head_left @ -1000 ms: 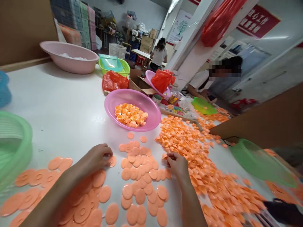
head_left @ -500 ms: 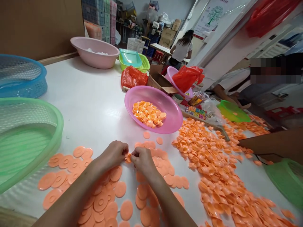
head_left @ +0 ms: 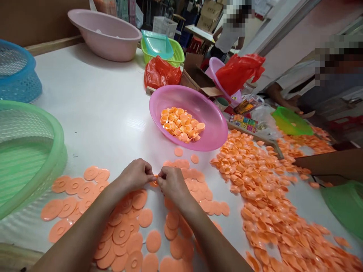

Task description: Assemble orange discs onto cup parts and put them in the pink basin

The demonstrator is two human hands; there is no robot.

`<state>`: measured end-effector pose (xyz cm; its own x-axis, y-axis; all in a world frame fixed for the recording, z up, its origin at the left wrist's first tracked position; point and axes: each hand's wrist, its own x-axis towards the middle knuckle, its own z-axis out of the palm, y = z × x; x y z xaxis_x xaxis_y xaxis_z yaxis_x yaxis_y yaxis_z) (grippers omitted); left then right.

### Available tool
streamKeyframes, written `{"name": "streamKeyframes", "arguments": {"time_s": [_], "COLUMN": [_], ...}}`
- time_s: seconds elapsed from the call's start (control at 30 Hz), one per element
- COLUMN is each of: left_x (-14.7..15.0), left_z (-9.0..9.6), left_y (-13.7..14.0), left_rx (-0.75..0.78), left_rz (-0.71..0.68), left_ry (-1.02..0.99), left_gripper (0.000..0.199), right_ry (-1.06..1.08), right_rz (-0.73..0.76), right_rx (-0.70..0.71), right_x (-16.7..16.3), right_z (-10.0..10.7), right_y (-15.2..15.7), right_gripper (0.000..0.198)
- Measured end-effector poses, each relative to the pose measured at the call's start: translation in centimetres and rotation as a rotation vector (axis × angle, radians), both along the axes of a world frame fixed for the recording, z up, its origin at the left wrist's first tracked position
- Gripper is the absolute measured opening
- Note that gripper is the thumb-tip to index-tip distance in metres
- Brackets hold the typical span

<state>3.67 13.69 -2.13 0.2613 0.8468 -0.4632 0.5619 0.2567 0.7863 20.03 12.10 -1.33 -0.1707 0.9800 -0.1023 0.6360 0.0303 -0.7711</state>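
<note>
My left hand and my right hand meet over the table, fingertips pinched on a small orange plastic piece. Most of that piece is covered by the fingers, so its exact shape is unclear. Flat orange plastic discs lie around and under both forearms, some with a raised ring in the middle. Just beyond the hands stands a pink basin holding small orange cup-shaped pieces. To the right spreads a large heap of similar orange cup-shaped pieces.
A green basket and a blue basket stand at the left. Farther back are a pale pink basin, a red plastic bag and an open cardboard box. Two other people are beyond the table, one near a yellow-green tray.
The view has tilted down and shifted slightly, so the background sits higher. Both hands stay together on the small orange piece, with the fingers slightly re-posed.
</note>
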Motion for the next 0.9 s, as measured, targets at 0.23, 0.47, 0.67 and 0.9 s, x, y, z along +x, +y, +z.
{"name": "streamKeyframes", "arguments": {"time_s": [0.23,0.47,0.67,0.9], "left_x": [0.8,-3.4,-4.4,0.1], "left_z": [0.1,3.9,2.4,1.1], "left_y": [0.1,-2.2,-5.4,-4.6], "left_rx": [0.031,0.266,0.363,0.404], "left_rz": [0.022,0.052,-0.051,-0.111], "left_ry": [0.097,0.095,0.270,0.391], "left_gripper": [0.011,0.024,0.024,0.008], "right_ry": [0.152,0.400,0.477,-0.017], "right_rz": [-0.106,-0.120,-0.346,-0.562], "right_rx": [-0.326,-0.205,0.245,0.199], "right_x": [-0.7,0.7,5.9,18.7], "right_z": [0.6,4.1,11.0,7.7], "right_y": [-0.5,-1.2,4.9,0.8], "right_gripper": [0.020,0.008,0.031,0.031]}}
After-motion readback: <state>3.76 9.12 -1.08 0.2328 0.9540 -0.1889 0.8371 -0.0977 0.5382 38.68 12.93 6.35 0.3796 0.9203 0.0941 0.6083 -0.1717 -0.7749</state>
